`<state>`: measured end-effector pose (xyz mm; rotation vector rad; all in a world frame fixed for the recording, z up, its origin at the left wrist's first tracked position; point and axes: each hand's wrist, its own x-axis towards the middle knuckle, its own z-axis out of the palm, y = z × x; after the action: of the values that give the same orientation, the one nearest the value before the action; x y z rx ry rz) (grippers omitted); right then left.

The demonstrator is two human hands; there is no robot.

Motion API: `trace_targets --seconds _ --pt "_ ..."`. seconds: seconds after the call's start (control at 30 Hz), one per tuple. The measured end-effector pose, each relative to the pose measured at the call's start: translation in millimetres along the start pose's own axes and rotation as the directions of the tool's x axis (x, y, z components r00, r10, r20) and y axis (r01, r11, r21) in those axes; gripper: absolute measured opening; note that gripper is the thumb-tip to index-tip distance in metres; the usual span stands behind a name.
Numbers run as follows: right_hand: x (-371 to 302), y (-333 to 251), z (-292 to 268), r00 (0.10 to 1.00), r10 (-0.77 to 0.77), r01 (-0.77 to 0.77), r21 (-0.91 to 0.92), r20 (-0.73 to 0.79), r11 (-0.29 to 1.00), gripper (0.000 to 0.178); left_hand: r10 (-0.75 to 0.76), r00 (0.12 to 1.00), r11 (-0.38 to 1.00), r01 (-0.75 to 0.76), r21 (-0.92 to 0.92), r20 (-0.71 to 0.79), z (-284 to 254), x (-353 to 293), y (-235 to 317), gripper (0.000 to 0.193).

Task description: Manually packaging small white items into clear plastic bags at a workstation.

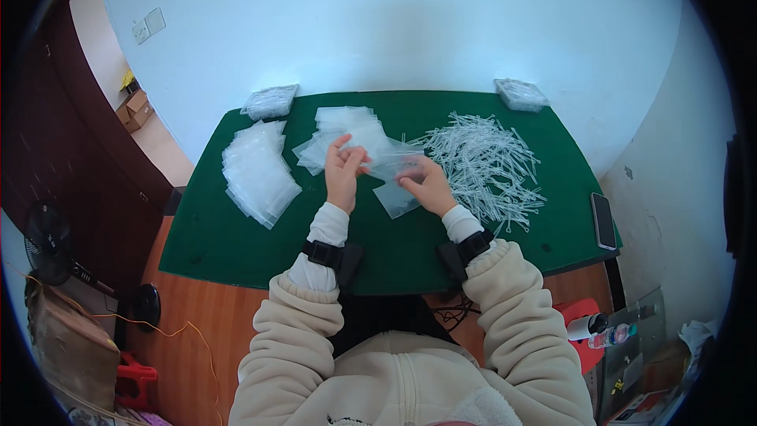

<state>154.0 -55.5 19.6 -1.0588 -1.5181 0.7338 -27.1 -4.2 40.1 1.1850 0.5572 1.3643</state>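
Above the middle of the green table, a clear plastic zip bag [386,159] stretches between my hands. My right hand [428,186] pinches its right side with thumb and fingers. At its left edge, my left hand [343,177] is closed with curled fingers, partly hiding the grip. Another clear bag [397,199] lies flat on the table just below. Behind my left hand spreads a loose stack of clear bags [344,120]. To the right of my right hand lies a big heap of thin clear plastic sticks [489,170], some with a small loop at the end.
A fanned stack of bags [259,173] covers the table's left side. Filled clear packs stand at the far left [270,101] and far right [521,95] corners. A phone [603,221] lies at the right edge of the green table [394,260]. A wall rises behind.
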Motion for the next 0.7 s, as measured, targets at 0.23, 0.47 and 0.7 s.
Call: trace_targets --seconds 0.23,0.47,0.7 --pt "-4 -1 0 0.932 0.146 -0.201 0.136 0.333 0.970 0.039 0.118 0.973 0.922 -0.182 0.343 0.198 -4 0 -6 0.029" --pt "-4 -2 4 0.960 0.083 -0.112 0.095 0.267 0.989 0.030 -0.046 0.950 0.870 -0.114 0.479 0.309 -10 -2 -11 0.018" --pt "2 9 -1 0.996 0.084 -0.077 0.256 -0.014 0.964 0.009 -0.198 0.913 0.883 0.008 0.469 0.356 1 -7 -8 0.015"
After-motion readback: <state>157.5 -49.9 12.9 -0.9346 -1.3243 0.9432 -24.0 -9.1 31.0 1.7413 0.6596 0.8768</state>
